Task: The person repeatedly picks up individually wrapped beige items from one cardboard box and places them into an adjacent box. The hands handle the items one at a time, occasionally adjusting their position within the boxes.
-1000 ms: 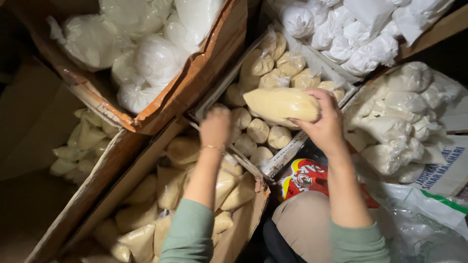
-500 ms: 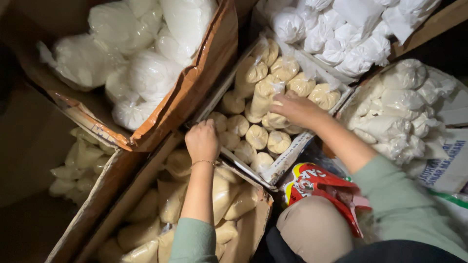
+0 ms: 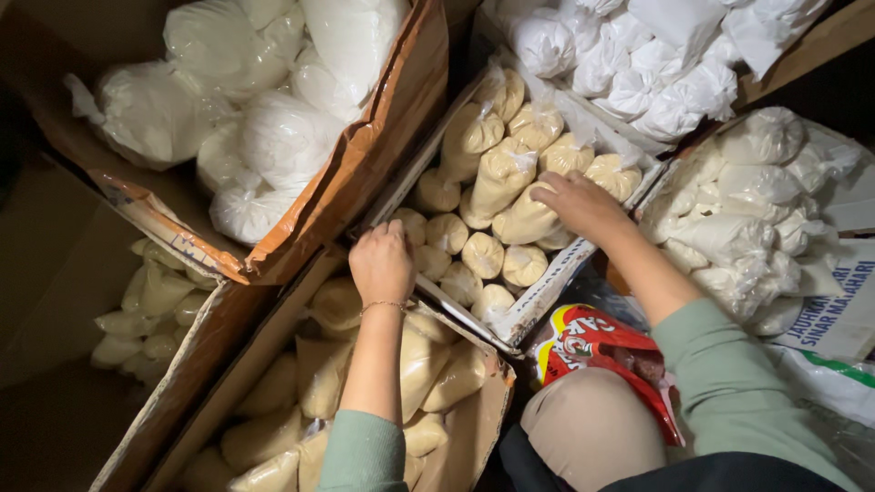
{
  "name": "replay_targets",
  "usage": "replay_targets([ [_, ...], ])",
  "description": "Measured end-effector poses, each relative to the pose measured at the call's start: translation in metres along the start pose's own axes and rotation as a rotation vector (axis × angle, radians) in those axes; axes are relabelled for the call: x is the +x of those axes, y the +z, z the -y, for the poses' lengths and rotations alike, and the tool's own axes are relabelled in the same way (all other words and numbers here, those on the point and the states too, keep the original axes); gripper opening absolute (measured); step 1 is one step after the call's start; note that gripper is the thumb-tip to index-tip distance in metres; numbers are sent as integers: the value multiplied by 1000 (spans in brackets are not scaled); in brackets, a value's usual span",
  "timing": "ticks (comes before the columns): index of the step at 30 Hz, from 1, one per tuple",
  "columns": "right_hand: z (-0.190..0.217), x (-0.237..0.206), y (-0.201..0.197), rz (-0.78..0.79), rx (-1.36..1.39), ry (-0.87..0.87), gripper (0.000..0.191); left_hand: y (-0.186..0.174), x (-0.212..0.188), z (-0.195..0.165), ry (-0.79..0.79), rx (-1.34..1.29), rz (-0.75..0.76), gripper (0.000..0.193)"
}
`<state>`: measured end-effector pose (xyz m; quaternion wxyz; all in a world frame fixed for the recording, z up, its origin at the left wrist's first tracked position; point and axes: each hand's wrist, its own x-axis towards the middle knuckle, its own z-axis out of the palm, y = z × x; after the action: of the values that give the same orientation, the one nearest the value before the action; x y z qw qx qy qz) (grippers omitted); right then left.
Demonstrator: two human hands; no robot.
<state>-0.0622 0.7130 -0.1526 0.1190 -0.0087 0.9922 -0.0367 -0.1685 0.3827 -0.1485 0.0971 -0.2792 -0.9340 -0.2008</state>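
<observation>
A: Right hand (image 3: 583, 208) lies flat on a pale yellow bag (image 3: 527, 219), fingers spread over its top, pressing rather than pinching. The bag sits in the middle carton (image 3: 538, 301), in the top layer, touching its neighbours.

B: Why flat?

A: My read: the bag is soft and the palm seats it among the others. The row is tight, bags standing knot-up.

B: Left hand?

A: Left hand (image 3: 383, 264) is curled on that carton's near corner, fingers folded over the edge. Looks like bracing, so the box stays put. Whether it pinches the cardboard, can't tell.

B: Surroundings?

A: Below it, an open box of larger yellowish bags (image 3: 428, 364). Upper left, a tilted carton of white bags (image 3: 273, 137). More white bags (image 3: 747, 210) on the right. A red packet (image 3: 592, 346) lies at the knee.
</observation>
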Motion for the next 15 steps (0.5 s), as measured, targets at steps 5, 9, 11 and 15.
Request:
replay_targets([
  [5, -9, 0, 23, -63, 188, 60, 64, -1, 2, -1, -2, 6, 5, 3],
  [9, 7, 8, 47, -148, 276, 295, 106, 0, 1, -1, -2, 3, -7, 3],
  [11, 19, 7, 54, -201, 254, 419, 101, 0, 2, -1, 4, -7, -6, 3],
  [15, 29, 10, 48, -175, 200, 493, 72, 0, 2, 0, 2, -3, -15, 3],
])
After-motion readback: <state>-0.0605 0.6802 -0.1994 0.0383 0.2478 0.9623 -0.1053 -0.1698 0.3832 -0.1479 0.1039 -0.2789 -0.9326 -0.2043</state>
